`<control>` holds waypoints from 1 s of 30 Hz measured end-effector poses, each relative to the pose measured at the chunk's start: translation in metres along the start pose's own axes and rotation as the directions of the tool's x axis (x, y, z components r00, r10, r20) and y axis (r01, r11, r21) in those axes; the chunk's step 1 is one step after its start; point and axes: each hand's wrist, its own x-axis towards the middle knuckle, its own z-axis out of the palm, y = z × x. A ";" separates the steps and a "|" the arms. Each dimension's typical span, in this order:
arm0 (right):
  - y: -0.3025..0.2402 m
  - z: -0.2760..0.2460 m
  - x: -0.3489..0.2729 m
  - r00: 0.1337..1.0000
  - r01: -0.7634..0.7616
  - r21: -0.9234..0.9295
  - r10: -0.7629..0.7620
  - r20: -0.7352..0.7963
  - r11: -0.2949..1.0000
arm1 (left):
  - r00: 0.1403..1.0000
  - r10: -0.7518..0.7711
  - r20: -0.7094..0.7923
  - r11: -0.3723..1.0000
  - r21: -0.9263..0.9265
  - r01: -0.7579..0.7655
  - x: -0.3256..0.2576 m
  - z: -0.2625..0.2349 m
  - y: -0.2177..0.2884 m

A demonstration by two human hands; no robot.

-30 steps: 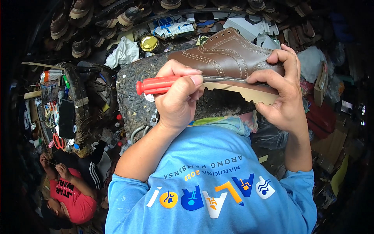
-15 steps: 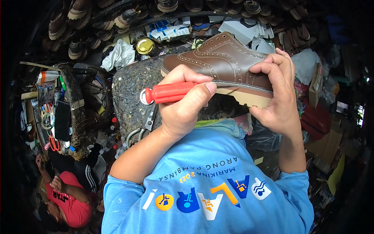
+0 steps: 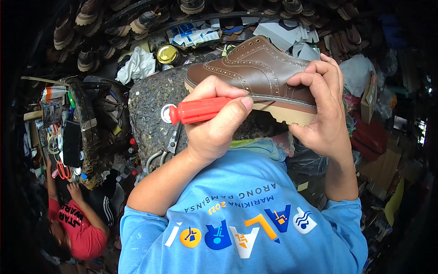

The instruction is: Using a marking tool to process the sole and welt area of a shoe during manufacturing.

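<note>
My left hand (image 3: 211,132) is closed around the red fluted handle of a screwdriver (image 3: 203,110). Its thin dark shaft points right, against the stitched welt above the sole, and its tip is hard to make out. A brown leather brogue shoe (image 3: 262,68), with punched patterns and empty eyelets, lies with its toe to the left. Below the upper runs its thick tan sole (image 3: 282,112). Around the heel end my right hand (image 3: 327,114) is closed, fingers on the leather and thumb against the sole. The shoe's toe is over a dark, rough work block (image 3: 153,105).
Metal pincers (image 3: 173,139) rest at the block's near side. Behind it stand an open tin (image 3: 167,54) and crumpled white cloth (image 3: 136,65). A cluttered bench at left holds a phone (image 3: 72,144) and scissors (image 3: 64,171). Another person (image 3: 77,226) sits lower left. Shoes line the back.
The screwdriver's handle end has dipped slightly, while both my hands keep their grips. At lower left, the other person's arms have moved toward the cluttered bench. The whole view has shifted slightly.
</note>
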 end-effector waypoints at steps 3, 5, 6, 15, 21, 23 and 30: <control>0.000 0.000 -0.001 1.000 -0.005 -0.011 0.005 0.008 1.000 | 0.995 -0.050 -0.092 0.992 -0.122 0.038 -0.001 -0.008 0.007; 0.001 0.000 0.000 1.000 -0.007 -0.023 0.007 0.016 1.000 | 0.994 0.002 -0.113 0.987 -0.160 -0.020 -0.004 -0.025 0.009; 0.001 0.000 -0.001 1.000 -0.004 -0.015 0.004 0.009 1.000 | 0.988 0.019 -0.156 0.989 -0.141 -0.041 -0.005 -0.036 0.010; 0.003 0.003 -0.001 0.999 -0.004 -0.006 0.004 -0.035 1.000 | 0.909 0.120 -0.400 0.868 0.486 0.099 -0.023 -0.144 -0.010; 0.005 0.005 -0.002 0.999 0.012 -0.025 -0.013 -0.037 1.000 | 0.919 0.137 -0.368 0.778 0.614 0.130 -0.026 -0.156 -0.022; 0.004 0.004 -0.002 1.000 0.005 -0.022 -0.006 -0.024 1.000 | 0.922 0.139 -0.360 0.780 0.614 0.122 -0.025 -0.155 -0.024; -0.001 0.003 0.001 0.999 0.002 -0.015 -0.002 -0.036 1.000 | 0.907 0.105 -0.408 0.930 0.363 0.056 -0.023 -0.123 -0.003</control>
